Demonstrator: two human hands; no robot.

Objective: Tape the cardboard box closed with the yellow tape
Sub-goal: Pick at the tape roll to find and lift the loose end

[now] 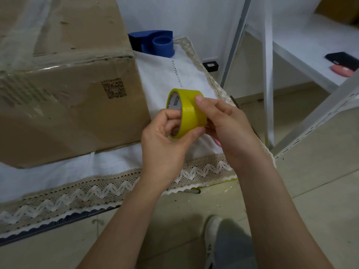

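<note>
The cardboard box (64,84) runs off the left and top edges; the roll of yellow tape (187,111) is partly covered by fingers, its core print cut short

Yellow tape roll (189,111), brown cardboard box (64,90), white zigzag-laced cloth (116,187), blue dispenser (155,43), perhaps.

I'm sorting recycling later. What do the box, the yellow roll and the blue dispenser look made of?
Box: brown corrugated cardboard, matte, partly under glossy clear tape. Yellow roll: shiny plastic film, seemingly on a printed card core. Blue dispenser: smooth moulded plastic, probably.
</note>
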